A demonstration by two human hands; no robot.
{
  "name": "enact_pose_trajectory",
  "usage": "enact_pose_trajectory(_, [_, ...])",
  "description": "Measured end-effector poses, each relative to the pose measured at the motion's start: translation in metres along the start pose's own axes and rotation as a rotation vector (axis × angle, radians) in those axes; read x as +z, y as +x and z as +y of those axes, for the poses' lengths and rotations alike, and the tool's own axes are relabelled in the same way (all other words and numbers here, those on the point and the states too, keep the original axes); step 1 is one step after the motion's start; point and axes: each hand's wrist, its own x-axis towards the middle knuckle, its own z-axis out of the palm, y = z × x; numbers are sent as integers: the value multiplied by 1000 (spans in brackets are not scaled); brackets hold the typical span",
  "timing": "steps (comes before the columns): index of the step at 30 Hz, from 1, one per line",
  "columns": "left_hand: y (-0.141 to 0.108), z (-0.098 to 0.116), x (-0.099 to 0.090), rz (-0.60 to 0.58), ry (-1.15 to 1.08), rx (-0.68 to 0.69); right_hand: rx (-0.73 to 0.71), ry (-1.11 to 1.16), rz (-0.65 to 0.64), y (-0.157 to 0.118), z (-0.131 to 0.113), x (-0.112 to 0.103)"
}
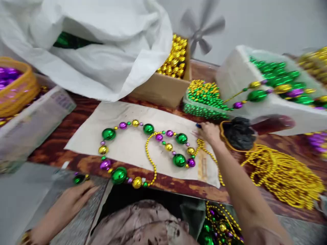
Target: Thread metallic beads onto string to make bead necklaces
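Observation:
My left hand (78, 197) is at the lower left, beyond the table's front edge, its fingers bent together. A short piece of bead strand (79, 178) with green and gold beads sticks out past its fingers, apparently held. Over the cloth's right end, my right hand (209, 132) is closed, and a small blue tip (198, 126) shows at its fingers; the rest is hidden. Just below it bunches a string of small gold beads (201, 143). A necklace of large green, purple and gold beads (119, 175) lies looped across the white cloth (127, 143), partly past its front edge.
A white sack (102, 68) covers the back left beside a carton (160, 88) of gold beads. Behind my right hand stand a tub (204, 110) of small beads and a white foam box (230, 75). Gold strands (286, 177) and a basket with black plastic (238, 134) lie right.

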Motion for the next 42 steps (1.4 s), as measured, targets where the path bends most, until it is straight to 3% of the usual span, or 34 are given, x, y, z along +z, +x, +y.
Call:
enact_pose_trajectory(1, [-2,10,1,-36,-36,29,9,16,9,2,0,3])
enact_pose_trajectory(6, [-2,54,29,104,50,297,55,114,107,4,1,5])
enact_pose_trajectory(10, [-4,79,53,44,224,416,46,192,226,-10,-10,-19])
enact_pose_trajectory(13, [-2,95,66,-3,278,394,-80,405,258,-45,-39,-42])
enact_pose_trajectory(14, [0,99,69,-20,293,381,-136,541,228,-60,-53,-49])
enact_pose_trajectory(17, [8,106,77,-49,337,363,-238,862,-32,-112,-95,-58])
enact_pose_trajectory(20, [14,106,80,-31,339,378,-287,1026,-188,-156,-126,-50])
enact_pose_trajectory(24, [18,99,75,15,265,401,-247,1192,-281,-194,-146,-32])
enact_pose_trajectory(33, [18,85,59,136,42,228,-54,1642,-506,-239,-190,-22])
enact_pose_trajectory(37, [21,88,63,193,2,241,70,1878,-679,-251,-216,-19])
enact_pose_trajectory(42, [21,89,69,243,-22,279,272,1921,-713,-258,-232,-16])
